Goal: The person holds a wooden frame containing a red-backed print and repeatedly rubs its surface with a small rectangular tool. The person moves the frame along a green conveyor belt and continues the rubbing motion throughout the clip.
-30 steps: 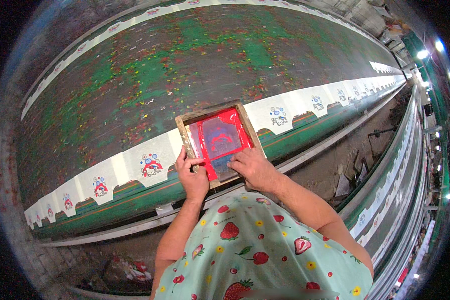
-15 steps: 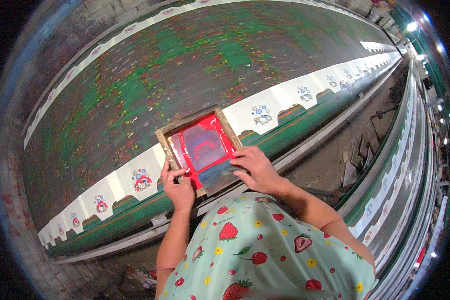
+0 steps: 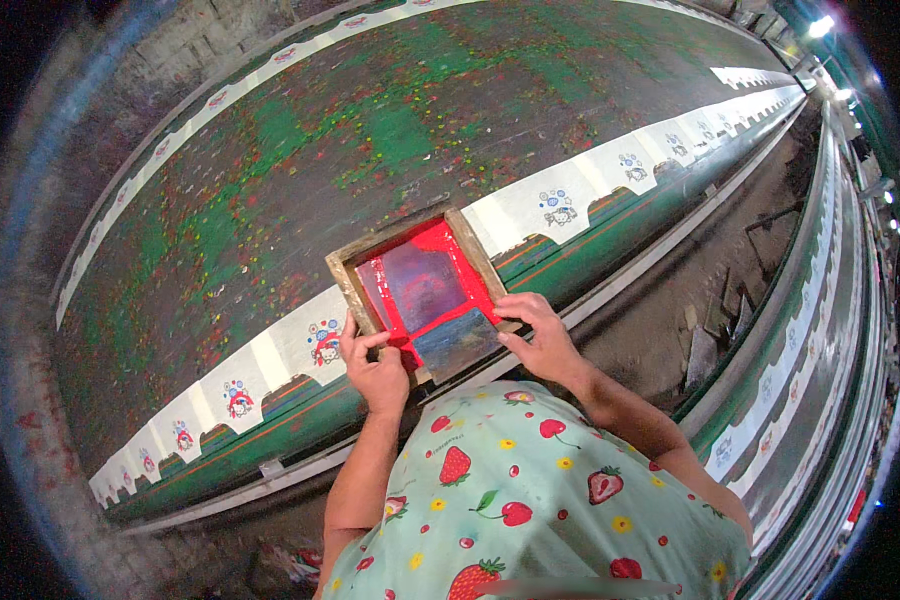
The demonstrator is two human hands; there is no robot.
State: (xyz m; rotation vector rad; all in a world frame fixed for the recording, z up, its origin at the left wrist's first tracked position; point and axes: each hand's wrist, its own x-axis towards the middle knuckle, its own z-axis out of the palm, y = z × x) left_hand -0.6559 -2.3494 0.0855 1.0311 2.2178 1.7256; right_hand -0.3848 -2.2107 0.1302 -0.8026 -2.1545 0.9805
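Observation:
A wooden screen-printing frame (image 3: 353, 298) lies over the strip of white fabric at the table's near edge. Wet red ink (image 3: 440, 237) lines its inside around a purplish mesh window (image 3: 428, 285). Across its near end is a flat blue-grey board (image 3: 458, 347), smeared with ink. My left hand (image 3: 378, 375) grips the near left corner, fingers along the outer side and thumb toward the red ink. My right hand (image 3: 542, 342) pinches the near right corner between thumb and fingers. The fabric beneath the frame is hidden.
White pieces to the left carry prints with red (image 3: 238, 398); those to the right show blue and grey prints (image 3: 557, 208). The long paint-speckled table (image 3: 270, 200) has a green edge. Another table with printed strips (image 3: 795, 370) stands at the right beyond a gap.
The view has shifted, so the table and prints appear farther right. My right hand has gone from the board's right end to the frame's near right corner. My left hand keeps its grip.

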